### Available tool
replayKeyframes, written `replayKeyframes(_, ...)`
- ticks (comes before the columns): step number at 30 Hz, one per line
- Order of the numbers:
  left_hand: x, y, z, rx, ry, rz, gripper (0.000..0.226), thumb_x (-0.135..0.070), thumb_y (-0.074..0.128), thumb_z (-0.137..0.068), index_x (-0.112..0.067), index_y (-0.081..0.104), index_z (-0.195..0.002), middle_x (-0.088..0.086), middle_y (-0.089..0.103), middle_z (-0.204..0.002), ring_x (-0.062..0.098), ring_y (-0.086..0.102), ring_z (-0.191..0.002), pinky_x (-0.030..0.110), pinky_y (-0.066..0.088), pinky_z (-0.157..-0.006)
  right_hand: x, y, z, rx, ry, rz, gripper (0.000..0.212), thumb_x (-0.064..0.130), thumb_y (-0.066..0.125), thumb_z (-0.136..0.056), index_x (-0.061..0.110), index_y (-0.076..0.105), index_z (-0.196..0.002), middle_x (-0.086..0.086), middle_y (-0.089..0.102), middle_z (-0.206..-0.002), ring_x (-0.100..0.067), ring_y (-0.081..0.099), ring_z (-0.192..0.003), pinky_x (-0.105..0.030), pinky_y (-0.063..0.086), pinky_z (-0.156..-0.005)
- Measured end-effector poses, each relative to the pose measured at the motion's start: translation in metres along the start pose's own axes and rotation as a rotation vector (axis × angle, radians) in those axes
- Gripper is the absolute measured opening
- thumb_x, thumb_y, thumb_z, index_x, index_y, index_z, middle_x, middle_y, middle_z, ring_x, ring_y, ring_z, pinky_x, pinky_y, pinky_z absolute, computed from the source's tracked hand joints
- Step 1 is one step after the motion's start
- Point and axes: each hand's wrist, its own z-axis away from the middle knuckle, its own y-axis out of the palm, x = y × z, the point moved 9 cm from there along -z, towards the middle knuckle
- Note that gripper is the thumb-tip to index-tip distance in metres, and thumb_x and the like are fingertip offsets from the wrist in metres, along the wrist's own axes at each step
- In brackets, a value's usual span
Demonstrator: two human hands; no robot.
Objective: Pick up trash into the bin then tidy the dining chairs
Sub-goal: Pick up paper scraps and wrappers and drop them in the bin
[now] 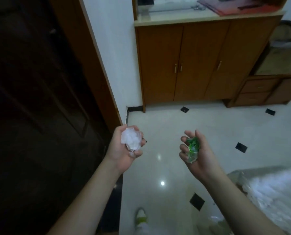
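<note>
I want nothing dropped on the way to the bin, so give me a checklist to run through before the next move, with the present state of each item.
1. Left hand has a firm grip on the crumpled white wad: ok, fingers curl around it.
2. Right hand has a grip on the crumpled green wrapper: ok, fingers curl round it.
3. Bin located: cannot tell, none in view.
4. Tiled floor ahead free of obstacles: ok up to the wooden cabinet.
5. More trash left: cannot tell; the plastic-covered thing at lower right is blurred.
</note>
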Motion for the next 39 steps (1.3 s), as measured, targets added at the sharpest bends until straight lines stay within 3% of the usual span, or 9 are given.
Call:
replayKeyframes(7,-0.095,0.016,-0.116,0.136,0.018,-0.009,0.036,-0.045,0.039,-0.089,-0.015,0.057,-0.084,0.006,0.051,-0.076,0.016,0.05,-0.061,0.016,0.027,-0.038,0.03,0.044,-0.116,-0.081,-0.077,-0.019,0.023,0.036,0.045,-0.095,0.015,0.054,-0.096,0.0,0.046,-0.071,-0.009,0.037,-0.046,-0.019,0.028,-0.036)
replayKeyframes(12,-0.108,0.064,-0.189,0.236,-0.087,-0.072,0.036,-0.044,0.039,-0.089,-0.014,0.057,-0.082,0.008,0.05,-0.077,0.018,0.049,-0.062,0.016,0.027,-0.038,0.077,0.06,-0.158,-0.129,-0.184,-0.051,0.024,0.036,0.045,-0.095,0.014,0.055,-0.097,0.0,0.049,-0.07,-0.01,0.037,-0.046,-0.02,0.028,-0.039)
replayKeyframes(22,-0.046,0.264,-0.319,0.531,-0.214,-0.283,0.042,-0.046,0.032,-0.095,-0.011,0.056,-0.087,0.009,0.052,-0.076,0.018,0.049,-0.063,0.018,0.028,-0.042,0.243,-0.035,-0.197,-0.31,-0.405,-0.106,0.029,0.04,0.047,-0.094,0.013,0.057,-0.099,-0.002,0.053,-0.073,-0.012,0.042,-0.048,-0.021,0.032,-0.039)
replayKeyframes(31,0.019,0.435,-0.406,0.633,-0.304,-0.344,0.04,-0.046,0.038,-0.092,-0.013,0.059,-0.086,0.009,0.052,-0.078,0.018,0.049,-0.061,0.019,0.021,-0.047,0.41,-0.116,-0.203,-0.441,-0.53,-0.114,0.028,0.039,0.048,-0.094,0.012,0.056,-0.095,-0.002,0.052,-0.071,-0.012,0.042,-0.047,-0.02,0.029,-0.037)
replayKeyframes(39,0.082,0.542,-0.478,0.729,-0.417,-0.337,0.032,-0.038,0.041,-0.092,-0.013,0.058,-0.082,0.008,0.051,-0.078,0.017,0.048,-0.062,0.018,0.027,-0.038,0.503,-0.191,-0.223,-0.585,-0.635,-0.209,0.026,0.039,0.05,-0.094,0.014,0.057,-0.094,0.0,0.052,-0.07,-0.012,0.043,-0.048,-0.021,0.031,-0.039)
